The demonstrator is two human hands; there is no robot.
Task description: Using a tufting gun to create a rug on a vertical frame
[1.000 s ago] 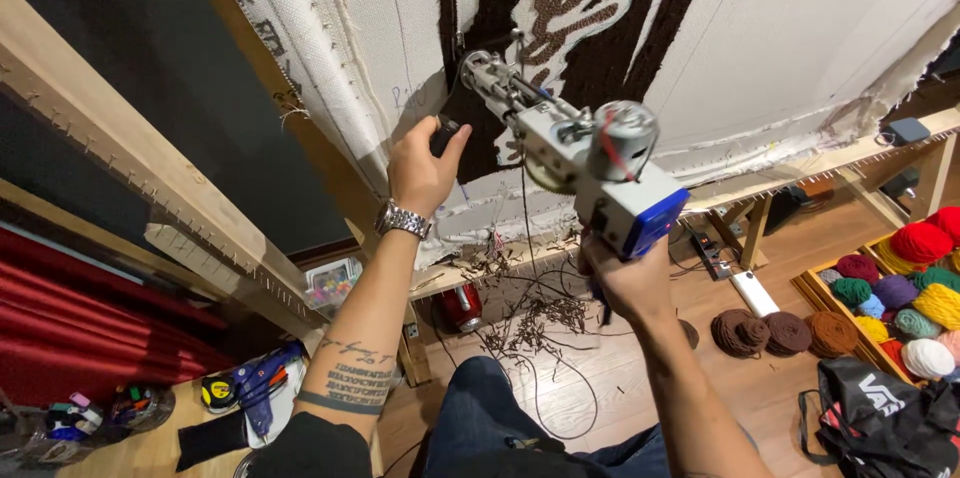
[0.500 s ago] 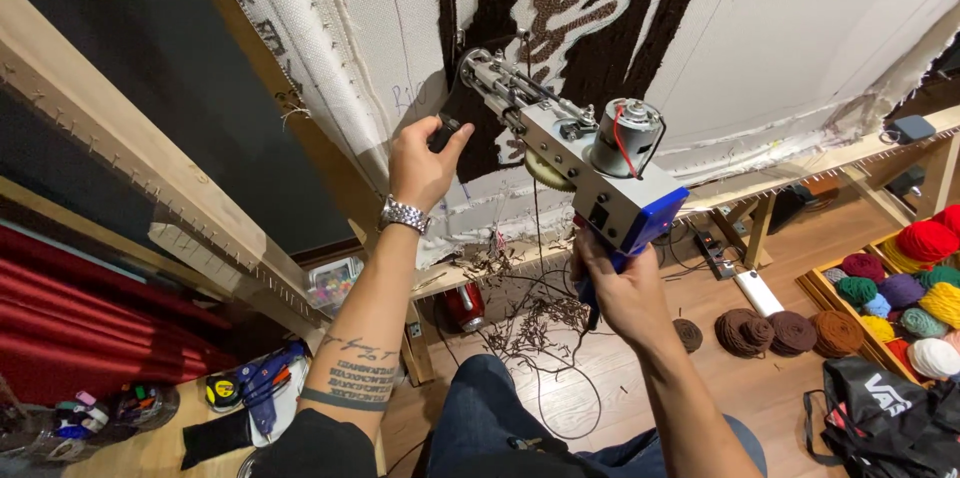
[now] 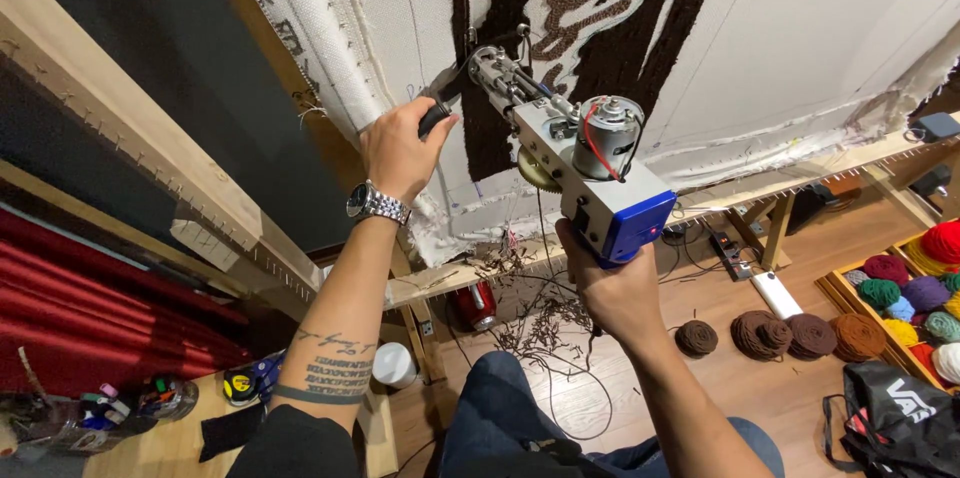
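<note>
The person holds a tufting gun (image 3: 570, 163) up against a stretched white backing cloth (image 3: 800, 48), with both hands closed on it. The left hand (image 3: 398, 150), a metal wristwatch (image 3: 376, 204) on its wrist, is wrapped in a fist around the dark front handle (image 3: 436, 118) of the gun, up and to the left of the other hand. The right hand (image 3: 612, 288) sits lower and nearer the person, its fingers curled tight around the grip under the gun's blue rear housing (image 3: 632, 223). Between the two hands the gun's pale body slopes upward toward the cloth, with a cylindrical grey motor (image 3: 606, 133) on top, just above the right hand, and its tip touching the cloth beyond the left hand, at the edge of a dark brown tufted patch (image 3: 620, 28). The cloth is stretched on a wooden frame (image 3: 150, 158) that runs past the left hand on its outer side. Below both hands, loose brown yarn scraps (image 3: 540, 323) lie on the frame's lower rail and the wooden floor (image 3: 760, 378). To the right of the right hand, brown yarn balls (image 3: 770, 333) rest on the floor, and farther right a tray of coloured yarn balls (image 3: 910, 308) stands beside a black bag (image 3: 900, 418)
</note>
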